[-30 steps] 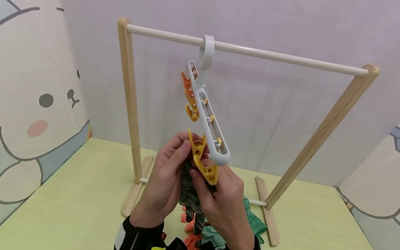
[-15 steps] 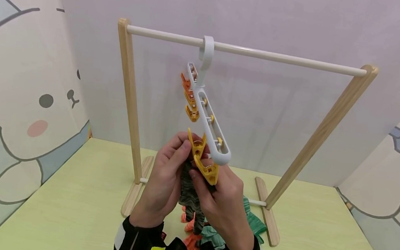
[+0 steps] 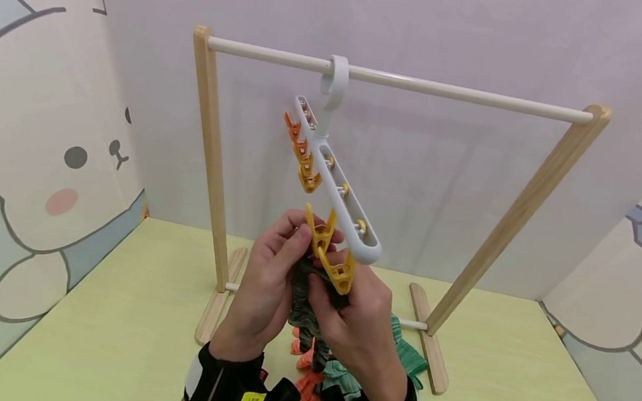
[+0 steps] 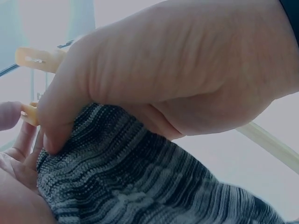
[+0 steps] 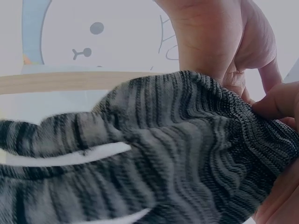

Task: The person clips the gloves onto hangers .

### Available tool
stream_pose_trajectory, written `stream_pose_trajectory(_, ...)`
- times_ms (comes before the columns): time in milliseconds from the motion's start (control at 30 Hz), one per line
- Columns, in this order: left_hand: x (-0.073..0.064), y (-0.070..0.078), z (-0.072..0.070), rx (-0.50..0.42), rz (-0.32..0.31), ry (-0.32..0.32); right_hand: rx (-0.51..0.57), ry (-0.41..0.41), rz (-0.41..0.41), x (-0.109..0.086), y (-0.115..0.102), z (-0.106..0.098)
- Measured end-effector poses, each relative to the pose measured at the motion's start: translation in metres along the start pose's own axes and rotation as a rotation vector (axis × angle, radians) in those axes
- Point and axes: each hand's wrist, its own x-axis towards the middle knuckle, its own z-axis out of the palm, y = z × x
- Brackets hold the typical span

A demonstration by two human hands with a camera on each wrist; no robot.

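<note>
A dark grey-and-black striped knit glove (image 3: 303, 308) hangs below the hanger's near end, its fingers pointing down. My left hand (image 3: 262, 280) pinches its cuff beside a yellow clip (image 3: 321, 241); in the left wrist view the thumb lies over the striped knit (image 4: 131, 172). From the other side my right hand (image 3: 361, 327) pinches the cuff with its thumb in front. A second yellow clip (image 3: 340, 275) sits just above that thumb. Whether either clip bites the cloth is hidden. Both clips hang from a white hanger (image 3: 349, 196).
The hanger's hook (image 3: 337, 80) goes over the white rod (image 3: 451, 91) of a wooden rack (image 3: 522, 208). Orange and yellow clips (image 3: 304, 156) hang farther along the hanger. Green fabric (image 3: 411, 356) and orange fabric (image 3: 307, 398) lie on the yellow table (image 3: 134, 312) below my hands.
The hanger's near end has swung slightly to the right, and the two near clips have shifted with it. Both hands keep their grip on the glove in nearly the same place.
</note>
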Motion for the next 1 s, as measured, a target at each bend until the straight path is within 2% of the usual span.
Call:
stream_pose_trajectory(200,-0.0006,-0.0008,-0.0023,0.011,0.026,-0.003,-0.011,0.004,0.043,0.0011,-0.0029,-0.0009)
stream_pose_trajectory(667,-0.0008,-0.0006,-0.0011,0.036,0.028,0.02,-0.013,0.003,0.046,0.0029,-0.0043,-0.0012)
stream_pose_trajectory(867,-0.0004,-0.0031,-0.0027,0.045,0.065,0.015,0.02,-0.004,0.008,0.0026,-0.0035,-0.0008)
stream_pose_trajectory(1000,0.0001,-0.0035,-0.0036,0.022,0.054,0.03,0.061,-0.011,-0.027,0.0043,-0.0035,0.0007)
